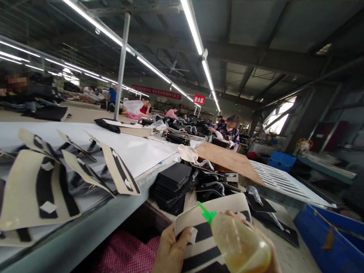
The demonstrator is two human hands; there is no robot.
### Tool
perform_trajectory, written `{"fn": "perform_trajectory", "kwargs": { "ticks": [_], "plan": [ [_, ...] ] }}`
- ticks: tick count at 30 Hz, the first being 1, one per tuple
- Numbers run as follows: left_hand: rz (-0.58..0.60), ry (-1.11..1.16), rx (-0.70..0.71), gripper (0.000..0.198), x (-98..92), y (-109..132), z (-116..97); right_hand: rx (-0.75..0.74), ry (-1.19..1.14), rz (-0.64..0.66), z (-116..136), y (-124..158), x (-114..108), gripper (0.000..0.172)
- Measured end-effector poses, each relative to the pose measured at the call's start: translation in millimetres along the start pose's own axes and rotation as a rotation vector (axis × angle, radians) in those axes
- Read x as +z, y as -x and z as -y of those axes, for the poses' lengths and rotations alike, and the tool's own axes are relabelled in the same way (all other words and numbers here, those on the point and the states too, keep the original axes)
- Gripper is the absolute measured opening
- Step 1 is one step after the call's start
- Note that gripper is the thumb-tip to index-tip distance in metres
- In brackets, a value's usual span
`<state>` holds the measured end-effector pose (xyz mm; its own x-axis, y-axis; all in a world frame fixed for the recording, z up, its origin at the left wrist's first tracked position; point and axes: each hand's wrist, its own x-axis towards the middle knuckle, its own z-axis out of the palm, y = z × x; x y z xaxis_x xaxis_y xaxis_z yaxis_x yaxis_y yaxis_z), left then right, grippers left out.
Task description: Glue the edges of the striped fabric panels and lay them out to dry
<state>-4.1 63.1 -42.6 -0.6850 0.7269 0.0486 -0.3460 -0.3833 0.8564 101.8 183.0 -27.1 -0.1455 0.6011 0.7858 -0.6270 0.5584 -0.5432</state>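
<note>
A: Currently, left hand (pixel 172 257) grips a cream piece with black strips (pixel 199 238) by its left edge, thumb pressed on the face, low in the head view.

B: Right hand?

A: Right hand (pixel 261 270) is closed around a squeeze bottle of amber liquid (pixel 240 246). Its green nozzle (pixel 207 213) rests tilted against the upper part of the piece. Piece and bottle are held just above a pink checked cloth (pixel 125 262).

B: Surroundings?

A: Raised shelf (pixel 80 232) to the left carries a row of similar cream-and-black pieces (pixel 37 193), several overhanging its edge. Beyond the hands, a stack of black parts (pixel 173 185) sits on the bench, with a brown board (pixel 229 159) just behind it. Blue bin (pixel 349 244) at lower right.

B: Others?

A: A person in a patterned top (pixel 230 132) works farther down the line; more people are seated at far left, blurred. Long light tubes (pixel 190 17) run overhead.
</note>
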Motion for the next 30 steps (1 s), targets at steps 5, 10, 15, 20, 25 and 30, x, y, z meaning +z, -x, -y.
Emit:
{"fn": "perform_trajectory", "kwargs": {
  "ticks": [5, 10, 15, 20, 25, 30],
  "plan": [
    [-0.007, 0.040, -0.018, 0.035, 3.9, 2, -3, 0.097, 0.032, 0.003, -11, -5, -36, 0.050],
    [-0.032, -0.023, -0.015, 0.039, 5.6, 7, -12, 0.129, 0.303, 0.182, -15, -8, -38, 0.036],
    [-0.076, 0.029, -0.048, 0.033, 2.8, 7, -10, -0.132, 0.371, -0.201, -6, 2, -4, 0.037],
    [-0.008, 0.077, -0.033, 0.031, 2.8, 6, -7, -0.241, 0.422, -0.121, -5, 7, 0, 0.037],
    [-0.030, 0.033, -0.029, 0.036, 2.5, 8, -10, -0.238, 0.380, 0.001, -8, 15, -6, 0.046],
    [-0.018, 0.042, -0.031, 0.039, 1.9, 6, -10, -0.181, 0.434, -0.037, -11, 19, -9, 0.045]
  ]
}}
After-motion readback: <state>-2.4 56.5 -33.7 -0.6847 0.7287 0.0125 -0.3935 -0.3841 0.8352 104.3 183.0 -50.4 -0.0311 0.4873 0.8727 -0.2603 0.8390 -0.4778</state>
